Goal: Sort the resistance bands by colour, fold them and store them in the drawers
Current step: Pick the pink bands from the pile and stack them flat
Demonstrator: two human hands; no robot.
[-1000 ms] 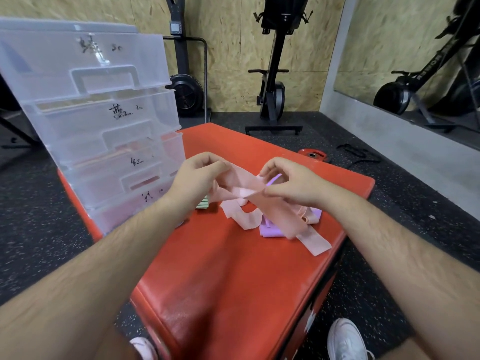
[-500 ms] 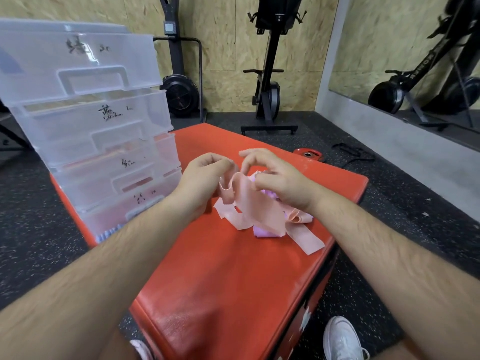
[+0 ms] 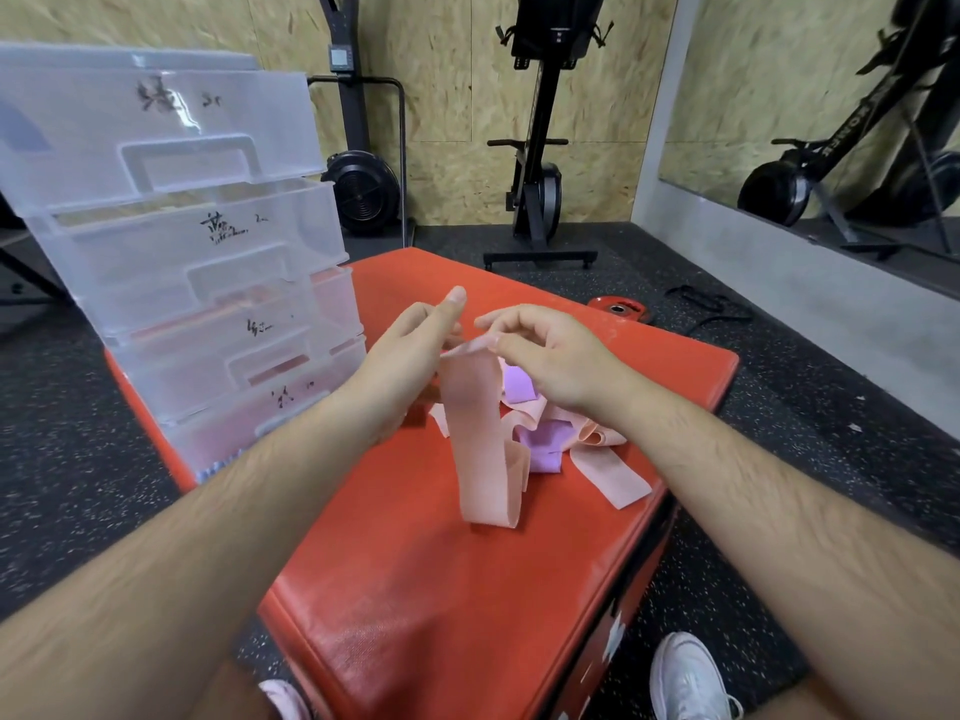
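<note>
A pink resistance band (image 3: 480, 439) hangs doubled from both hands above the red padded box (image 3: 431, 589), its folded lower end just touching the top. My left hand (image 3: 410, 356) and my right hand (image 3: 545, 356) pinch its upper edge between them. Behind it lies a small pile of more pink bands (image 3: 608, 470) and a purple band (image 3: 540, 444). A clear plastic drawer unit (image 3: 171, 241) with handwritten labels stands on the left of the box; its drawers sit pulled out in steps, the lower ones showing pink and purple contents.
Two exercise machines (image 3: 540, 148) stand against the plywood wall behind. A red weight plate (image 3: 618, 308) and a black strap lie on the dark rubber floor past the box. A mirror runs along the right wall. My white shoes (image 3: 685, 678) show at the bottom.
Both hands have lifted the pink band clear of the pile and brought its ends together, so it now hangs as one long doubled strip instead of lying tangled across the others.
</note>
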